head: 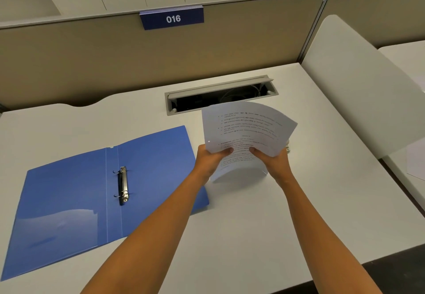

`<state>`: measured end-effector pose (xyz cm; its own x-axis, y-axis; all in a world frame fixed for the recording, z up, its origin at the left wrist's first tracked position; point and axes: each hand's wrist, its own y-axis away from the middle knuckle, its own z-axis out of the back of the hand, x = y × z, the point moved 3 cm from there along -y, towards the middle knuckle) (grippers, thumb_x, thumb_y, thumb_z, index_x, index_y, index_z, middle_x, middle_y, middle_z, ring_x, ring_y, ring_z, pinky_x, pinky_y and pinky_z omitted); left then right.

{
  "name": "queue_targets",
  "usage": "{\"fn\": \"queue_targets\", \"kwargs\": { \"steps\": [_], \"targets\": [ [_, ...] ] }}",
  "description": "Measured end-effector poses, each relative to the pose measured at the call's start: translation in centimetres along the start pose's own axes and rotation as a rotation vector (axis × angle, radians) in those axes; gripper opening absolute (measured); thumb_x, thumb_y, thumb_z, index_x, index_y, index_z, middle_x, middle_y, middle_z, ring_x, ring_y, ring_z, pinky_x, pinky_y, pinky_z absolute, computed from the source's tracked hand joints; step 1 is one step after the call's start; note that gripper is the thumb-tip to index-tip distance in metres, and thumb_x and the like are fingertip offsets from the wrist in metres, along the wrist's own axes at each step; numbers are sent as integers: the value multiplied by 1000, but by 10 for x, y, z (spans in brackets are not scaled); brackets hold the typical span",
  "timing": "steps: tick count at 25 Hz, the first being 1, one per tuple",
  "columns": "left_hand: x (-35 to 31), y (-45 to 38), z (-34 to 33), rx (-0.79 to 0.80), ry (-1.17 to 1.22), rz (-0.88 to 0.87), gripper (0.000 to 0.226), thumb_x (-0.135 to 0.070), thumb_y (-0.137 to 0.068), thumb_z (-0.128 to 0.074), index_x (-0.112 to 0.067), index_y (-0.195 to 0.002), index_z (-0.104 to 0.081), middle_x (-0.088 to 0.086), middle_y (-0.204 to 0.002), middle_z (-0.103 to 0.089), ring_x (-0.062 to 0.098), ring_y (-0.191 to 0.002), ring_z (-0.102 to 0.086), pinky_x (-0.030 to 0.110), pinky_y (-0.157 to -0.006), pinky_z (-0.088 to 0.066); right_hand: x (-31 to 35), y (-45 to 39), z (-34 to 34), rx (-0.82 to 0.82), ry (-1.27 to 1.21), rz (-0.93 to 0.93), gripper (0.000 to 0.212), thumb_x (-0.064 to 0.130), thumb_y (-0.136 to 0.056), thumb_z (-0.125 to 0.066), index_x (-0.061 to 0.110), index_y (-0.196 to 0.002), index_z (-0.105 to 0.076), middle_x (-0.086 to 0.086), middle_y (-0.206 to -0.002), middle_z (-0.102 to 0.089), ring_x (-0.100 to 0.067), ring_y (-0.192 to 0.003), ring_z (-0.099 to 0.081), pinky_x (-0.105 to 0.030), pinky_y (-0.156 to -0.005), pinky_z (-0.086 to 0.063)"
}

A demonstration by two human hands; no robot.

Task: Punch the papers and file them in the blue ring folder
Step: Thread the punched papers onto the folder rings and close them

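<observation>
A thin stack of printed white papers [248, 130] is held above the desk, bowed upward, with one punched hole showing near its left edge. My left hand [210, 161] grips its near left part and my right hand [271, 160] grips its near right part. The blue ring folder [76, 206] lies open flat on the desk to the left, its metal two-ring mechanism [123, 185] in the spine. A small pale object, mostly hidden, peeks out behind the papers' right edge; I cannot tell what it is.
The white desk [253, 224] has an open grey cable tray [220, 93] at the back, just beyond the papers. A beige partition with a blue "016" sign [172, 18] closes the rear. A white divider panel [358, 91] stands at the right.
</observation>
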<state>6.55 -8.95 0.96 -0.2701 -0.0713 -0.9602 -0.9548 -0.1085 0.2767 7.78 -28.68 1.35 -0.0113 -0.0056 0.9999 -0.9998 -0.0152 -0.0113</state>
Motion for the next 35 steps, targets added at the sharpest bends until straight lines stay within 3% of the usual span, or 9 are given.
{"fn": "queue_targets", "kwargs": {
  "steps": [4, 8, 11, 14, 17, 21, 26, 31, 35],
  "targets": [
    [5, -1, 3, 2, -8, 14, 43, -12, -77, -81, -15, -117, -66, 0, -106, -69, 18, -97, -66, 30, -82, -55, -3, 2, 0, -12, 0, -9, 46, 7, -80, -75, 36, -112, -57, 2, -108, -65, -21, -106, -62, -38, -83, -58],
    [10, -3, 6, 29, -93, 31, 42, -19, -74, -84, -23, -112, -65, 1, -106, -68, 22, -100, -64, 32, -83, -56, -8, 4, 3, 8, 25, -14, 47, 10, -83, -73, 22, -124, -53, -5, -115, -62, -20, -109, -61, -36, -84, -58],
    [8, -3, 8, 11, -127, 3, 40, -27, -75, -83, -23, -111, -66, 0, -104, -70, 20, -98, -65, 33, -83, -57, -9, 5, 4, -13, 81, -39, 36, 20, -86, -70, 29, -118, -56, 1, -112, -65, -17, -106, -63, -33, -82, -59],
    [1, 1, 13, -34, -129, 3, 42, -32, -74, -83, -16, -109, -67, -1, -102, -71, 18, -96, -68, 26, -76, -57, -2, 5, 0, -10, 128, -76, 18, 28, -89, -65, 38, -103, -60, 10, -104, -69, -10, -95, -67, -26, -74, -58],
    [-4, 5, 30, -69, -137, 19, 32, -33, -78, -80, -18, -101, -66, -5, -94, -70, 13, -88, -69, 20, -66, -55, 0, -1, -10, 39, 209, -108, 6, 32, -90, -62, 33, -96, -62, 10, -96, -70, -12, -84, -70, -24, -66, -58],
    [10, 10, 72, -140, -145, 62, 30, -34, -84, -74, -10, -103, -71, 3, -102, -74, 17, -88, -71, 30, -74, -59, -9, -4, -39, 123, 338, -174, 29, 39, -90, -61, 17, -109, -64, 3, -98, -71, -16, -85, -70, -30, -71, -58],
    [30, 20, 142, -330, -226, 118, 23, -27, -90, -68, -7, -100, -69, 3, -96, -72, 16, -80, -67, 22, -63, -52, -12, 2, -100, 190, 383, -183, 26, 36, -91, -61, 16, -108, -63, 2, -95, -69, -12, -79, -68, -24, -67, -55],
    [43, 35, 207, -501, -237, 160, 24, -24, -89, -68, -10, -108, -68, 0, -103, -68, 13, -85, -64, 26, -73, -52, -13, 6, -160, 314, 453, -180, 27, 37, -92, -59, 15, -107, -63, -2, -98, -70, -18, -80, -69, -26, -69, -55],
    [49, 49, 246, -631, -267, 154, 21, -25, -88, -69, -10, -103, -72, 0, -102, -67, 19, -89, -63, 33, -77, -55, -13, 8, -205, 387, 502, -197, 36, 37, -93, -58, 9, -115, -62, -5, -106, -69, -24, -85, -68, -31, -74, -57]
  ]
}}
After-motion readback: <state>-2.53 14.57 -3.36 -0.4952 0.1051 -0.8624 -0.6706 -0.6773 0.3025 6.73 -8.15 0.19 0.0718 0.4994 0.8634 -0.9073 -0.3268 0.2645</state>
